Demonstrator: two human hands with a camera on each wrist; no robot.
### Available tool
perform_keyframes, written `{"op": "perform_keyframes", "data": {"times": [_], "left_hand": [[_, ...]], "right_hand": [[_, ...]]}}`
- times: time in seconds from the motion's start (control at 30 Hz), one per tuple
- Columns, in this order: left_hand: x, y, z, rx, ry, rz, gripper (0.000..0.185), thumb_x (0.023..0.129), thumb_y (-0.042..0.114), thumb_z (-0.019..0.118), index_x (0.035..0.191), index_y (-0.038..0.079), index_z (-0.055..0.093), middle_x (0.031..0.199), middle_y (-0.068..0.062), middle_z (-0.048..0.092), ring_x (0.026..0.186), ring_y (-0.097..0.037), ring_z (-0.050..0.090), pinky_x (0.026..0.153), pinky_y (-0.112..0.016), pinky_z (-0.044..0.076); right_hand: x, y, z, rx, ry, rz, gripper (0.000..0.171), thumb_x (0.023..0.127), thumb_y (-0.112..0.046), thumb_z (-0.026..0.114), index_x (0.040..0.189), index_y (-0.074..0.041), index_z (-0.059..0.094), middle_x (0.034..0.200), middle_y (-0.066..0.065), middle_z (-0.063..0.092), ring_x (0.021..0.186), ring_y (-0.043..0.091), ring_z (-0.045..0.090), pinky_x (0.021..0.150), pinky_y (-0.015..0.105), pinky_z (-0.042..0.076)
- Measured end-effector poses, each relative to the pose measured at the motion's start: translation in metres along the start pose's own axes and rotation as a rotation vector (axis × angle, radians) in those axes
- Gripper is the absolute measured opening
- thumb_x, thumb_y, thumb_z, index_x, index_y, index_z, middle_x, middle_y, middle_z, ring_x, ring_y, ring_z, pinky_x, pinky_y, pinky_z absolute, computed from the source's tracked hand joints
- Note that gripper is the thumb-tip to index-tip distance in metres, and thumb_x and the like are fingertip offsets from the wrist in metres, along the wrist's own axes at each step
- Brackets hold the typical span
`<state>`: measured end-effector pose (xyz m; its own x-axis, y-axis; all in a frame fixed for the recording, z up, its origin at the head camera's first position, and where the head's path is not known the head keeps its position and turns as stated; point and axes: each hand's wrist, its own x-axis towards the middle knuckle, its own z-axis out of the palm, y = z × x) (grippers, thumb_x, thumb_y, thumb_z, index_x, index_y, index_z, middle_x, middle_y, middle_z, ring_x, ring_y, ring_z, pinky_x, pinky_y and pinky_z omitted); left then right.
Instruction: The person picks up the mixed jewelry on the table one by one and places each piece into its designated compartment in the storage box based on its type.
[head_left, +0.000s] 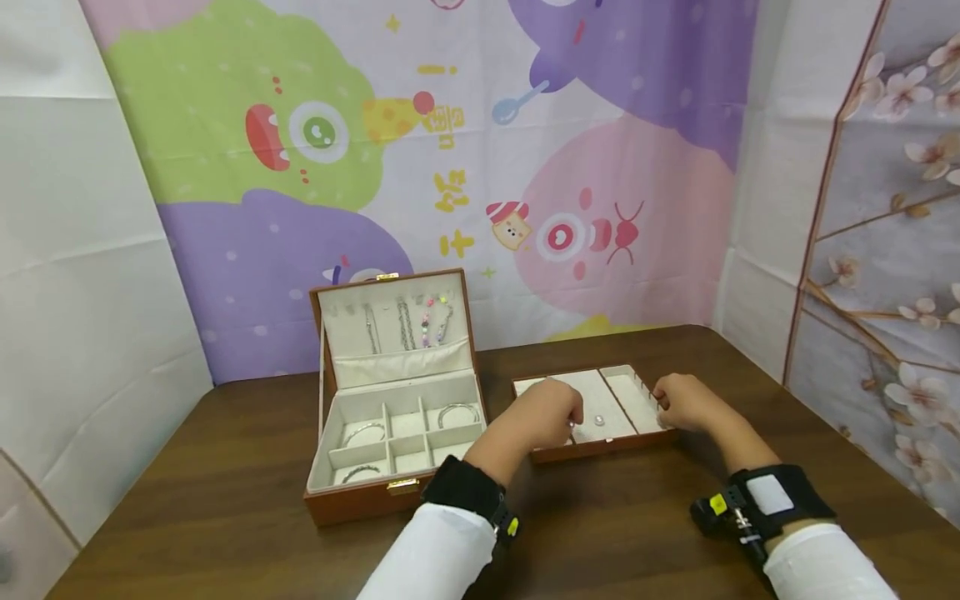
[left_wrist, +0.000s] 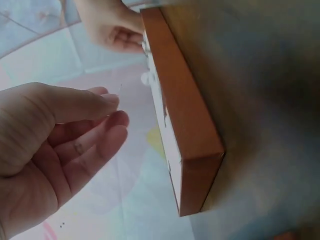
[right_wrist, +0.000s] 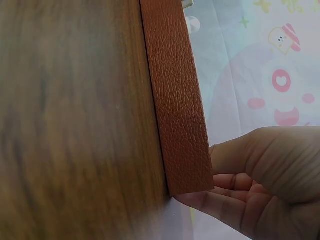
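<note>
Hands are working over a removable brown tray (head_left: 600,446) lifted out of the open jewellery box (head_left: 390,492), and we are seeing it from above first: the tray is sitting on the wooden table (head_left: 225,467) just right of the box, near enough for both hands to reach. Our left hand (head_left: 543,412) is hovering over the tray's wide compartment beside a small pearl-like bead (head_left: 599,421), while our right hand (head_left: 686,402) is resting at the tray's right edge, apparently steadying it. Bracelets are lying in the box's compartments and chains are hanging in its lid. From the left wrist, the left hand (left_wrist: 60,145) is loosely curled with thumb and fingertips closing on something fine; we cannot tell what. From the right wrist, the right hand (right_wrist: 260,185) is cupping the tray's corner (right_wrist: 175,110), fingers curled against its leather side.
</note>
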<state>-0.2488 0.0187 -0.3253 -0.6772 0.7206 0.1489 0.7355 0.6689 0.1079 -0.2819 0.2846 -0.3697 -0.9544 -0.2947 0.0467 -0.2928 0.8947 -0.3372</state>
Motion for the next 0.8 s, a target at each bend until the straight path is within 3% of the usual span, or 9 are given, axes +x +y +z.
{"op": "perform_keyframes", "data": {"times": [0.17, 0.37, 0.8], "left_hand": [[0.020, -0.010, -0.002, 0.038, -0.038, -0.014, 0.015, 0.082, -0.002, 0.068, 0.084, 0.011, 0.075, 0.077, 0.008, 0.062, 0.072, -0.006, 0.051, 0.067, -0.018, 0.044], [0.038, -0.013, 0.002, 0.085, -0.106, -0.052, 0.017, 0.082, -0.002, 0.070, 0.089, 0.013, 0.076, 0.086, 0.007, 0.067, 0.081, -0.010, 0.060, 0.071, -0.021, 0.049], [0.053, -0.011, 0.008, 0.128, -0.182, -0.110, 0.013, 0.084, 0.001, 0.072, 0.083, 0.014, 0.072, 0.080, 0.007, 0.063, 0.077, -0.011, 0.057, 0.067, -0.023, 0.047]], "right_hand": [[0.000, 0.001, -0.001, 0.013, 0.006, -0.005, 0.029, 0.073, 0.000, 0.072, 0.097, 0.011, 0.062, 0.077, 0.007, 0.057, 0.072, 0.023, 0.053, 0.065, 0.038, 0.048], [-0.002, 0.001, 0.000, 0.020, 0.003, -0.003, 0.030, 0.073, 0.001, 0.073, 0.098, 0.013, 0.062, 0.077, 0.007, 0.056, 0.072, 0.023, 0.053, 0.065, 0.039, 0.048], [-0.003, 0.000, -0.001, 0.026, 0.003, 0.014, 0.030, 0.073, 0.000, 0.073, 0.098, 0.011, 0.061, 0.077, 0.007, 0.055, 0.073, 0.024, 0.052, 0.065, 0.038, 0.046]]}}
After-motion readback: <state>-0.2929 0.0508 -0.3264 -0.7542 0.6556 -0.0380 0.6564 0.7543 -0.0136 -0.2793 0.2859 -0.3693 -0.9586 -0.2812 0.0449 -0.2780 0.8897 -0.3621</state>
